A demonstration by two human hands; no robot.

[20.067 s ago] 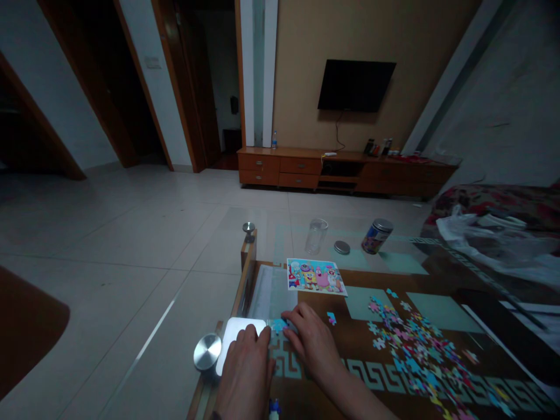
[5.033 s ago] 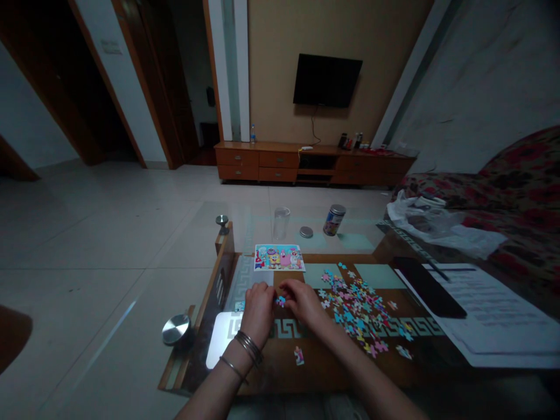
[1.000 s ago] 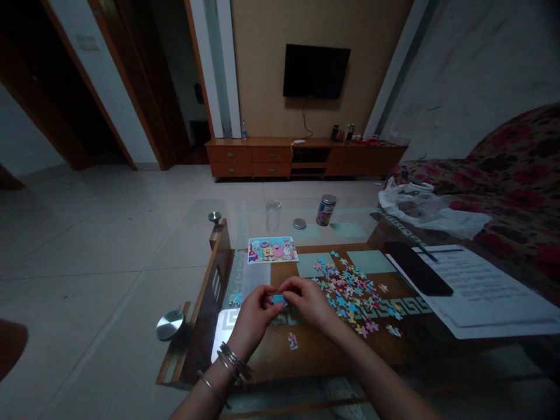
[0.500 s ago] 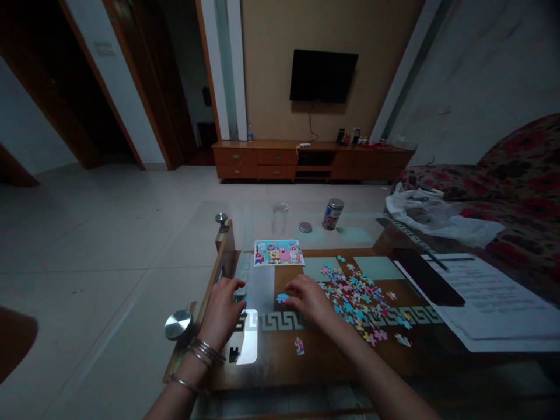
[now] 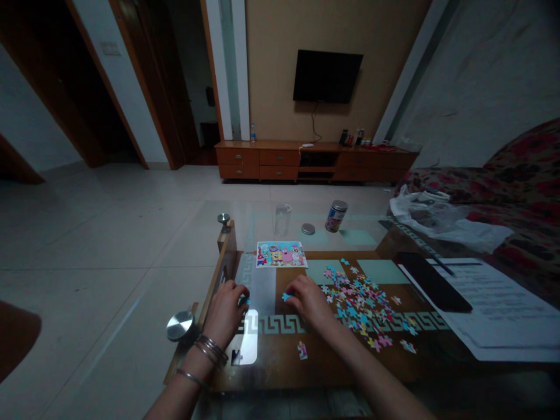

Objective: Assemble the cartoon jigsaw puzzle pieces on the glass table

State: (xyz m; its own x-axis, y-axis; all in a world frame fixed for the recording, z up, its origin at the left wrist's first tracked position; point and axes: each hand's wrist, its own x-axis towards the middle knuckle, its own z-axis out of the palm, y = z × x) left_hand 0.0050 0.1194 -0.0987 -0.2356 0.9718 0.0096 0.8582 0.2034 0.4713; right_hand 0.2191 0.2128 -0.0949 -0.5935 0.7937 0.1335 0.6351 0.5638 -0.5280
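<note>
My left hand is at the left side of the glass tabletop, thumb and fingers pinched on a small blue jigsaw piece that is mostly hidden. To its right, my right hand has its fingertips closed on another blue jigsaw piece at the glass. A large pile of loose jigsaw pieces spreads to the right of that hand. Nearer me lie a single pinkish piece and a dark piece. Beyond my hands lies a colourful cartoon picture card.
A clear jar, a round metal lid and a printed tin are at the table's far side. On the right are a black phone-like slab, paper sheets and a white plastic bag.
My left fingers have closed from apart onto a blue piece. My right thumb and fingers have come together on the other blue piece. The view has shifted slightly.
</note>
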